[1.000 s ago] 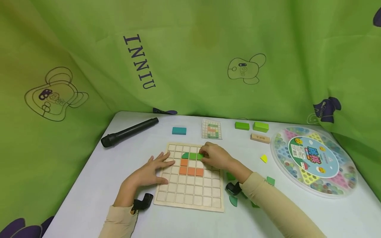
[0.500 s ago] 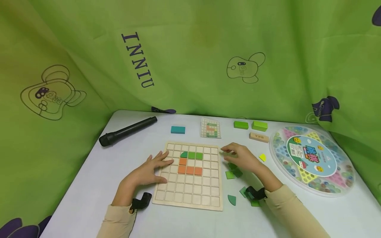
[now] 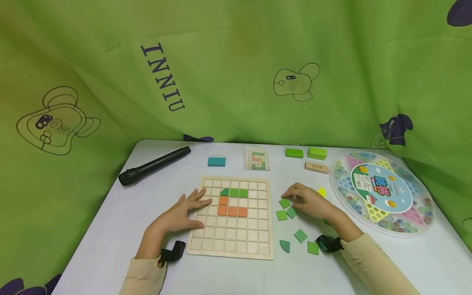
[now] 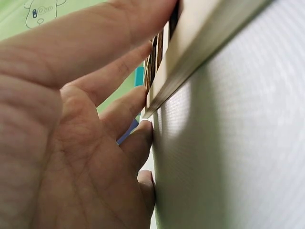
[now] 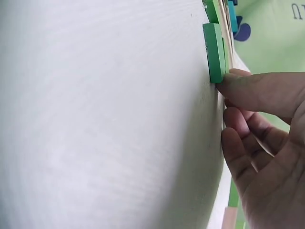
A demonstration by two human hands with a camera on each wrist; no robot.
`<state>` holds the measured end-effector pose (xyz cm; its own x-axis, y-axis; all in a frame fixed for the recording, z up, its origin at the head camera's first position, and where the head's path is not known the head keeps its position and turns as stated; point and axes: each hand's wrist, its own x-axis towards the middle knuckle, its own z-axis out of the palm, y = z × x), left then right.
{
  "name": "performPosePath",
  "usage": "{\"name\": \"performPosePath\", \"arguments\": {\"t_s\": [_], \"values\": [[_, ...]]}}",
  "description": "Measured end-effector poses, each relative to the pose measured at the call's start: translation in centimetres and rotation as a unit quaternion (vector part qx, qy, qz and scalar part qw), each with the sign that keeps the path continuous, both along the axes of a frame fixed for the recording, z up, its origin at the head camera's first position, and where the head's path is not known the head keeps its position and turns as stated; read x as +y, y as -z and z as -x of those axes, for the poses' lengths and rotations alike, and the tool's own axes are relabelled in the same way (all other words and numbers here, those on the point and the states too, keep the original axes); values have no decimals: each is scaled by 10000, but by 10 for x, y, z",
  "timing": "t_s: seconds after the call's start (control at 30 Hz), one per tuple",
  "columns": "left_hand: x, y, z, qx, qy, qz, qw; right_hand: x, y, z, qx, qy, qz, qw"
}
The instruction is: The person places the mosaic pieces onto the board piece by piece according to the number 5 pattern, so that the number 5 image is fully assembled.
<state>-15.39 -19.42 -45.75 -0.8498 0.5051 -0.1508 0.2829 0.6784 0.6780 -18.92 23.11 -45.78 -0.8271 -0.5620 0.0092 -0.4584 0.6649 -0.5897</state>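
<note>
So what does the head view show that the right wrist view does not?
Only the head view shows the left hand lying flat on the wooden grid board, the orange tiles in it, the black torch, the pattern card and the round marble game. Only the right wrist view shows, from close, a fingertip touching the edge of a green tile. Both show the right hand at the loose green tiles on the white table.
</note>
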Motion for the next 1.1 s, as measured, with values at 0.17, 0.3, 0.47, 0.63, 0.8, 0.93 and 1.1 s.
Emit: {"name": "performPosePath", "arguments": {"t_s": [0.17, 0.3, 0.47, 0.63, 0.8, 0.93, 1.1], "values": [[0, 1, 0, 24, 7, -10, 10000, -3, 0, 2, 139, 112, -4, 9998], [-2, 1, 0, 41, 17, 9, 10000, -16, -8, 3, 10, 221, 185, 9996], [-3, 2, 1, 63, 19, -29, 10000, -46, -17, 8, -19, 41, 277, 9996], [-2, 3, 0, 34, 62, -84, 9999, -72, -15, 15, -93, -35, 267, 9996], [1, 5, 0, 6, 65, -74, 10000, -86, -9, 22, -122, -3, 141, 9998], [0, 4, 0, 14, 58, -53, 10000, -93, -8, 25, -102, 43, -22, 9999], [-2, 3, 0, 9, -1, -52, 10000, -100, -11, 25, -69, 14, -239, 9997]]}}
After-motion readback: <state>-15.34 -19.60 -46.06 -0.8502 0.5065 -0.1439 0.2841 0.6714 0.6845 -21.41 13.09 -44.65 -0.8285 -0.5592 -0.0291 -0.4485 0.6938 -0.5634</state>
